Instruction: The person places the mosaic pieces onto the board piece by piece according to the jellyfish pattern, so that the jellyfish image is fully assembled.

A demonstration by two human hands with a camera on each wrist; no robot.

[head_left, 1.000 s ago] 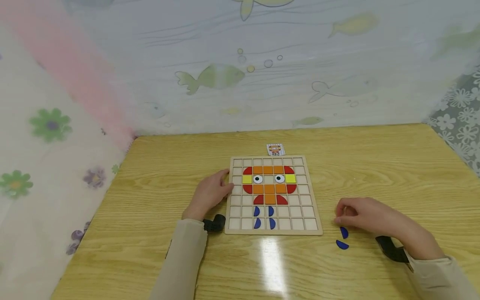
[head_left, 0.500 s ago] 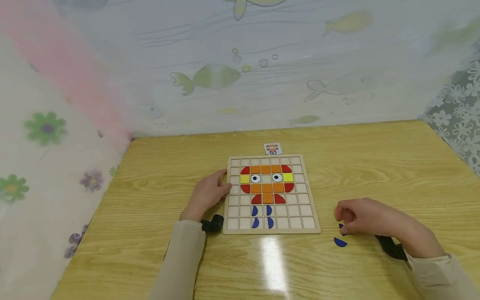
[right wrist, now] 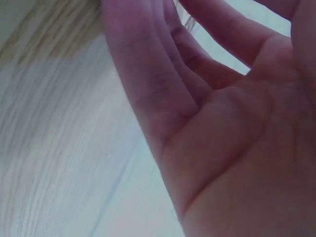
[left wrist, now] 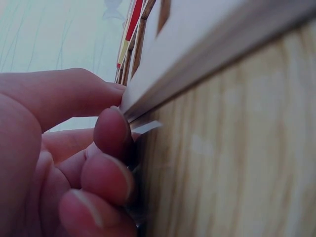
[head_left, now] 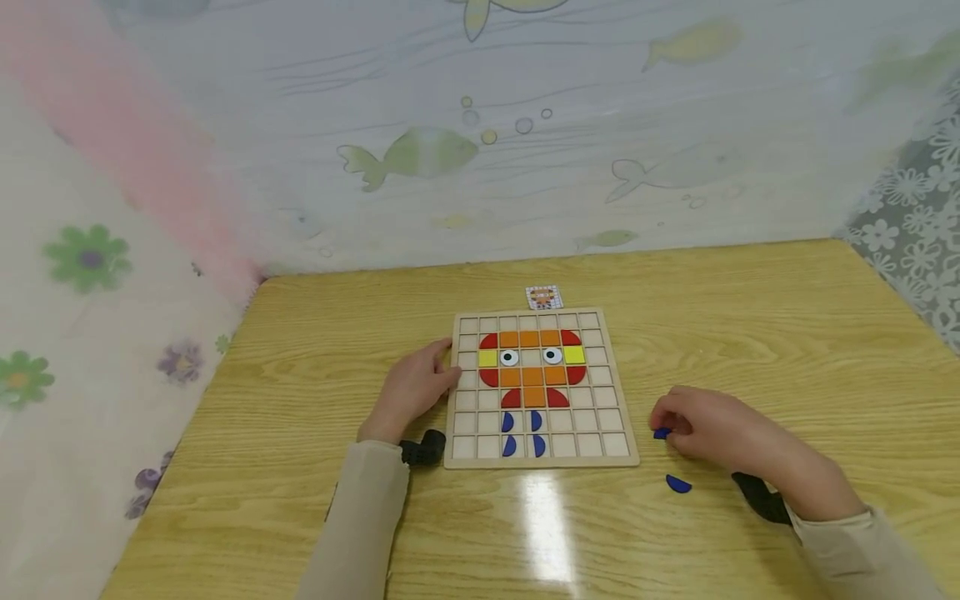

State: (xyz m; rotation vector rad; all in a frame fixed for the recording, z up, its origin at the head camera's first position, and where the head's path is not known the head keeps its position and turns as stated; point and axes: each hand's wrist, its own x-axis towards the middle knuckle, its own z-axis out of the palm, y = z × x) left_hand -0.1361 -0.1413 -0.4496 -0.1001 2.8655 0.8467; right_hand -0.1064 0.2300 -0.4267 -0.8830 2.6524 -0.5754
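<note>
- Pale curtains printed with fish (head_left: 420, 154) and flowers hang behind and beside a wooden counter (head_left: 750, 333).
- A square wooden grid board (head_left: 542, 387) lies near the middle of the counter, closer to the front edge than to the back.
- Coloured tiles fill part of the board: orange squares, red rounded corners, two yellow squares and two white eyes form a face, with four blue half-round pieces (head_left: 522, 432) in the rows below it.
- A small pattern card (head_left: 543, 297) lies flat just beyond the board's far edge.
- The left hand (head_left: 411, 390) rests on the counter against the board's left edge; in the left wrist view its fingers (left wrist: 112, 133) are curled and press on that wooden rim.
- The right hand (head_left: 708, 432) is on the counter just right of the board's front right corner, its fingers curled and pinching a blue half-round piece (head_left: 661, 432) at their tips.
- A second blue piece (head_left: 678, 484) lies loose on the counter just in front of that hand, apart from it.
- The right wrist view shows only a palm and blurred wood grain.
</note>
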